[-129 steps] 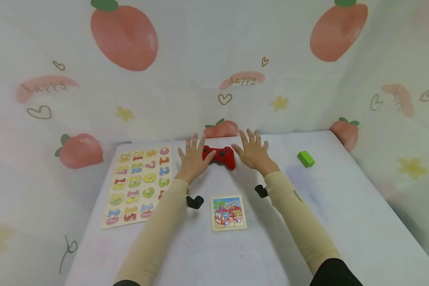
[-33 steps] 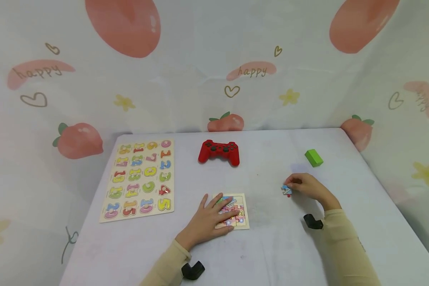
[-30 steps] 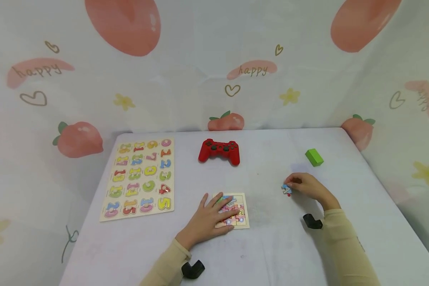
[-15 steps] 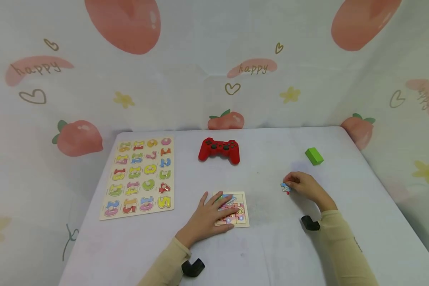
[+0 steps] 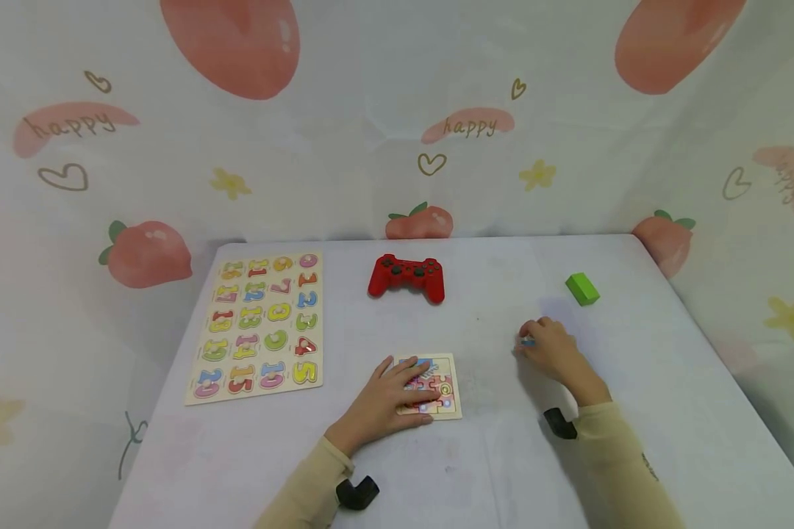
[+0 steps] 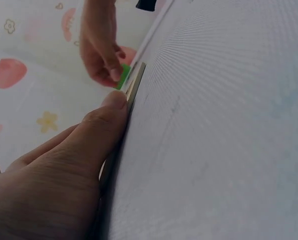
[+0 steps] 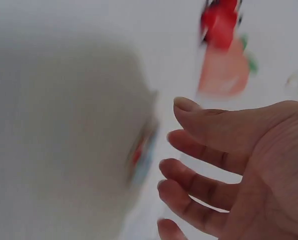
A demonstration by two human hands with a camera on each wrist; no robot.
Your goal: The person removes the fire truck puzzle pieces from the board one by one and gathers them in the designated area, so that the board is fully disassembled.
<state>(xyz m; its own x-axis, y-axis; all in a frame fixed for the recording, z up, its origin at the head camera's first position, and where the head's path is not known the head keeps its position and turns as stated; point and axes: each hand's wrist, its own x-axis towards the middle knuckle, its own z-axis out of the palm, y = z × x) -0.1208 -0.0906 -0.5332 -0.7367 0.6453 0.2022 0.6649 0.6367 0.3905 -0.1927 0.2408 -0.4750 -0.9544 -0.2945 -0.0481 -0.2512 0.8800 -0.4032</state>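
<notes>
My left hand (image 5: pixel 387 402) lies spread over a small wooden jigsaw puzzle (image 5: pixel 456 378), covering its left part. In the left wrist view the thumb lies along the edge of the puzzle board (image 6: pixel 137 84). To the right, my right hand (image 5: pixel 556 354) is low over the table, around a small blue puzzle piece (image 5: pixel 527 342) mostly hidden by the fingers. The right wrist view shows that hand (image 7: pixel 238 155) with relaxed, parted fingers. There the blurred blue-and-red piece (image 7: pixel 143 156) stands tilted, a little apart from the fingertips.
A red game controller (image 5: pixel 406 278) lies at the back middle. A large number puzzle board (image 5: pixel 195 375) occupies the left side of the white-covered table. At the back right sits a green block (image 5: pixel 582 289). A patterned cloth (image 5: pixel 344 147) hangs behind the table.
Both hands were by the controller at first. Later the left rested on the jigsaw while the right pinched the piece. Now the right hand has shifted slightly left and its fingers have parted from the piece.
</notes>
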